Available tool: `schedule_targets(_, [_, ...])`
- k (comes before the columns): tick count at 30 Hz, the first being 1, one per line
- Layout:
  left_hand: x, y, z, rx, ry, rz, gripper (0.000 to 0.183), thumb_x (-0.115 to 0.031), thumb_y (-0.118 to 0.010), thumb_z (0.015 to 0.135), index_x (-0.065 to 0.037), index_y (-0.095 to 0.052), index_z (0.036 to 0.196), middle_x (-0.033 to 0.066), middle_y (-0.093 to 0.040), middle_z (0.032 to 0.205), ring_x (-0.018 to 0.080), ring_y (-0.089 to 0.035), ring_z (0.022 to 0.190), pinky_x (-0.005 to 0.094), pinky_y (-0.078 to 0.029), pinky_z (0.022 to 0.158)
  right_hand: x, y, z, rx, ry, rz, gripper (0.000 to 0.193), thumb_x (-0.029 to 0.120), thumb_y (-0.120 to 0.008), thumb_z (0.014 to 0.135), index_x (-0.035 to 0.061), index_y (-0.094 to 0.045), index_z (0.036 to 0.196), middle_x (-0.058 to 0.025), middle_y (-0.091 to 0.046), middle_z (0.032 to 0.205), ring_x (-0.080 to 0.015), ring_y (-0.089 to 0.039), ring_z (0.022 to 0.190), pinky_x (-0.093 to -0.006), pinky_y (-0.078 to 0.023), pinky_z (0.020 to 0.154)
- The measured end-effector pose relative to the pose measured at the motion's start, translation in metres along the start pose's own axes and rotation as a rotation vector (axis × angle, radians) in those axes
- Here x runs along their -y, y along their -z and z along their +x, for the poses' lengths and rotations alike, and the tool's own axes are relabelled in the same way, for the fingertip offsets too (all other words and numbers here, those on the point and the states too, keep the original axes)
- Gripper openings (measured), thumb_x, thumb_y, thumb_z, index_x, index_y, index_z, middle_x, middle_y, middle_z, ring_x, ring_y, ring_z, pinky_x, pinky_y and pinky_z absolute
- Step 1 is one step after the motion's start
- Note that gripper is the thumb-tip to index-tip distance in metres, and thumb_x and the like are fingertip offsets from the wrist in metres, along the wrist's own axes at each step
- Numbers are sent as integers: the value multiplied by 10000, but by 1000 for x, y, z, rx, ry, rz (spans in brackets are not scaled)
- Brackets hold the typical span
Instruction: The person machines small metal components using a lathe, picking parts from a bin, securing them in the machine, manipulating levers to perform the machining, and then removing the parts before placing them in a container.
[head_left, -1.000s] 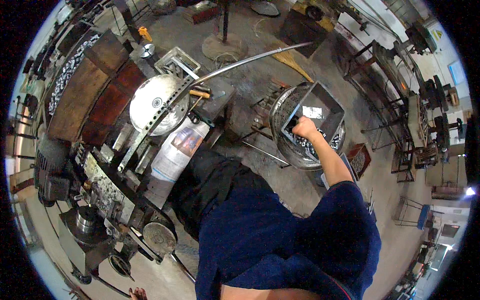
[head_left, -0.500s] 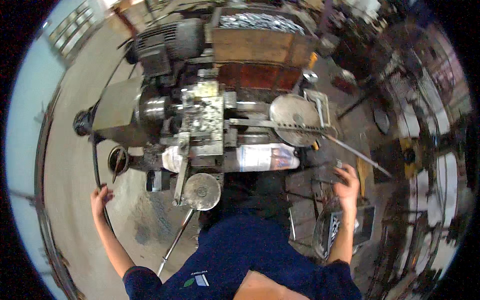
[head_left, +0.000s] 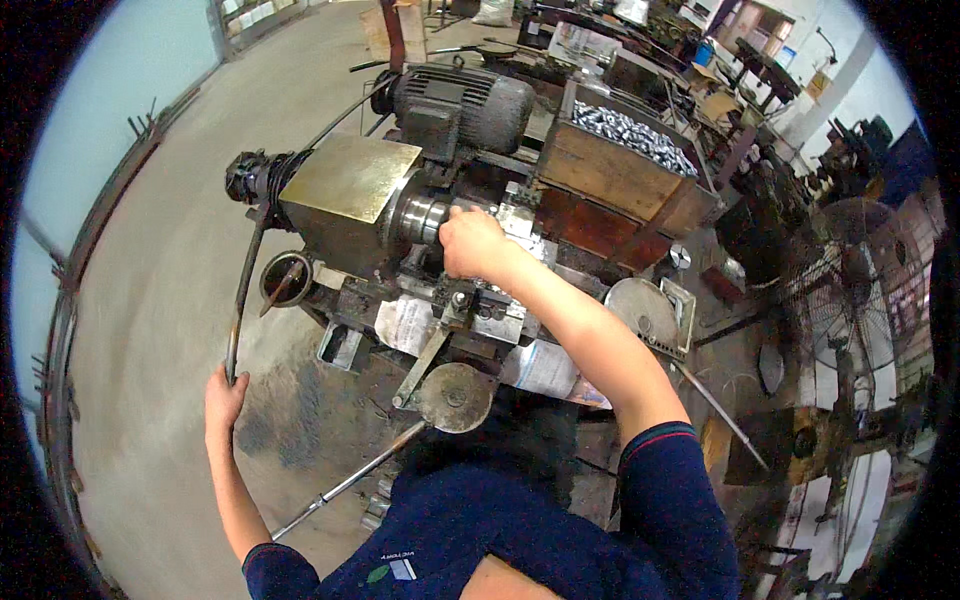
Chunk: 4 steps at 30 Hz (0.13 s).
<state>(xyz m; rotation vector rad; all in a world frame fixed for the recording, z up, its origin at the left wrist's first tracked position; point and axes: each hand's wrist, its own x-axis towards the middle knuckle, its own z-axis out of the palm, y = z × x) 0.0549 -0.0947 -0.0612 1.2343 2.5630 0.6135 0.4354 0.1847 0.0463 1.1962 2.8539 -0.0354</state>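
A small lathe-like machine with a bright steel chuck [head_left: 422, 218] stands before me, below a brassy-topped headstock cover [head_left: 352, 176]. My left hand [head_left: 226, 402] is wrapped around the lower end of a long dark lever [head_left: 243, 305] that runs up to the headstock's left end. Right at the face of the chuck, my right hand [head_left: 470, 243] is closed with its fingertips pinched together; whatever is in them is hidden. Under that forearm lies the metal tool slide [head_left: 515, 225], partly covered. A round plate [head_left: 455, 398] with a long handle rod [head_left: 350, 478] sits nearer to me.
Behind the machine are a finned electric motor [head_left: 465, 105] and a wooden crate [head_left: 605, 175] heaped with small shiny metal pieces [head_left: 635, 138]. At the right a second round plate [head_left: 641, 308] carries a rod [head_left: 722, 412]. A cup with a brush [head_left: 286, 278] hangs left of the bed.
My right hand has swung from the far right over to the chuck, and its fingers have closed. The left hand still grips the lever. The view has turned, showing more of the workshop.
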Motion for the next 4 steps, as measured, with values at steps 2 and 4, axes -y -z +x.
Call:
schedule_targets(2, [-6,2,-5,-34,-46,75,393,-261,-641,733,35,-538,970,273,-573,801,416,-571,799,457,-443,696,2,-5,9,47,-59,2,287,191,-649,604,32,-670,842,-200,-556,1031,-357,-556,930,-404,-437,871])
schedule_targets(4, [-8,2,0,-19,-18,155,413,-266,-642,735,22,-535,1010,291,-572,856,405,-574,850,452,-446,728,0,-7,11,62,-95,48,331,219,-659,610,34,-670,884,-210,-548,1053,-353,-546,973,-388,-383,953])
